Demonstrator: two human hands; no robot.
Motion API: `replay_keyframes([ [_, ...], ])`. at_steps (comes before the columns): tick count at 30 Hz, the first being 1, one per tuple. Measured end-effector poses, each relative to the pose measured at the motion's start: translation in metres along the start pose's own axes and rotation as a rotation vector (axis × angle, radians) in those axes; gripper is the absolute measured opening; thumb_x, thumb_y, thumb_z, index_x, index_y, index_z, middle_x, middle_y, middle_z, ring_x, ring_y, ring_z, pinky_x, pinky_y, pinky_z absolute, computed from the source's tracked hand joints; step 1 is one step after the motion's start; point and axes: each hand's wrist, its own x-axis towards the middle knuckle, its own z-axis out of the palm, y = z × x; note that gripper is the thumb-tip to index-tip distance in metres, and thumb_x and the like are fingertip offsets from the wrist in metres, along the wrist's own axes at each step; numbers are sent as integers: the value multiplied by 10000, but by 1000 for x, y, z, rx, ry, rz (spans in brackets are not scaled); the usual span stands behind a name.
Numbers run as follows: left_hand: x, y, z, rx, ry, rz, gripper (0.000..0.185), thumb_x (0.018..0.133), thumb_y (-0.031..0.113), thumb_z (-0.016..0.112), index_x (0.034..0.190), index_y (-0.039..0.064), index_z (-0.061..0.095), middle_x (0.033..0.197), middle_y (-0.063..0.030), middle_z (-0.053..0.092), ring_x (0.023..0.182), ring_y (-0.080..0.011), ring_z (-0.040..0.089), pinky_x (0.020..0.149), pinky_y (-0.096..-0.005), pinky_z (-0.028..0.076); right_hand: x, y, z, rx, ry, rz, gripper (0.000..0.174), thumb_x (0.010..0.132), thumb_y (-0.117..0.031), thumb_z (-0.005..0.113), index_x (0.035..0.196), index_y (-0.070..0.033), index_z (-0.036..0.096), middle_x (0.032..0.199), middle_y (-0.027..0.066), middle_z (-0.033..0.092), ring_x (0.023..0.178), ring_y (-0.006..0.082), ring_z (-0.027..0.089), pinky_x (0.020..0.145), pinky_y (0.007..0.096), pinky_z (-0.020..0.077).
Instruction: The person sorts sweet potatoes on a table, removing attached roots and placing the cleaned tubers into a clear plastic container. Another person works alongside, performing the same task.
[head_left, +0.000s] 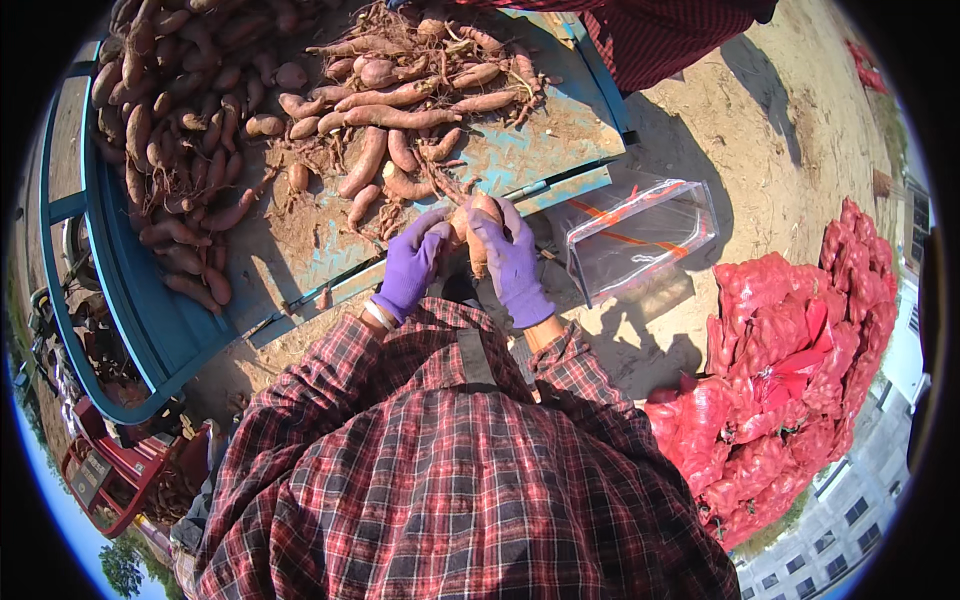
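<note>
My left hand, in a purple knit glove, grips a sweet potato just past the edge of a blue metal truck bed. Close beside it, my right hand wears a matching glove and is closed around another sweet potato that points downward. The two roots touch or nearly touch, and fingers hide parts of both. Beyond my hands, long sweet potatoes with thin roots and soil lie in a loose pile on the bed.
A larger heap of sweet potatoes fills the bed's left side, beside a blue rail. At right stand a clear plastic open box with orange strips and stacked red mesh sacks. Another person's checked sleeve reaches in at the top.
</note>
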Motion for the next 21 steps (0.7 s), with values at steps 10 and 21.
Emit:
replay_keyframes([
  [10,-55,-65,-73,748,-341,51,424,972,354,662,1250,36,632,1181,-215,660,1058,-415,647,903,-456,528,-4,-16,-223,215,158,33,522,1051,-421,507,1243,65,502,977,179,653,911,266,649,872,343,508],
  [21,-98,-62,-193,699,396,-219,324,998,362,619,1074,71,740,1080,-154,705,1011,-358,675,885,-418,534,-7,-4,-232,168,599,72,575,1068,-352,473,1541,-42,369,1495,291,413,1376,440,460,1214,490,340],
])
